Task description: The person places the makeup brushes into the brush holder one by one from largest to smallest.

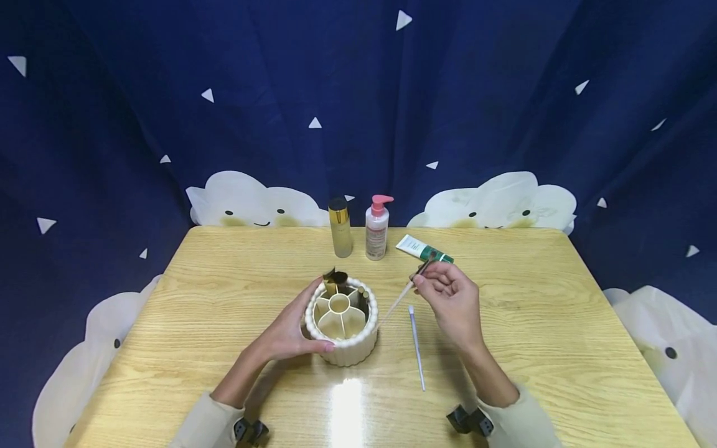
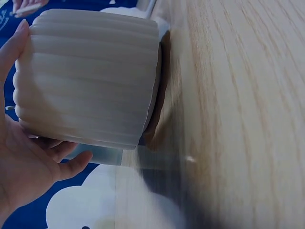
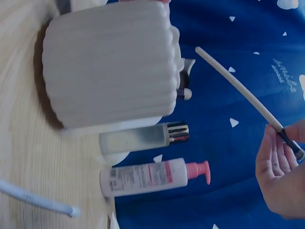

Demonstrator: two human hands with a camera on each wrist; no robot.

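A cream, ribbed round holder with petal-shaped compartments stands on the table. My left hand grips it from the left, thumb along the near rim and fingers round the far side; the left wrist view shows its ribbed wall close up. Dark-haired brush heads and a gold piece stick up from its back compartments. To the right of the holder, my right hand pinches a makeup brush near its dark bristle end. The pale handle slants down toward the holder's right side, its end outside the rim in the right wrist view.
A thin pale lilac brush lies between the holder and my right arm. Behind stand a gold-collared bottle and a pink-topped pump bottle. A green and white tube lies beyond my right hand. A blue curtain hangs behind the table.
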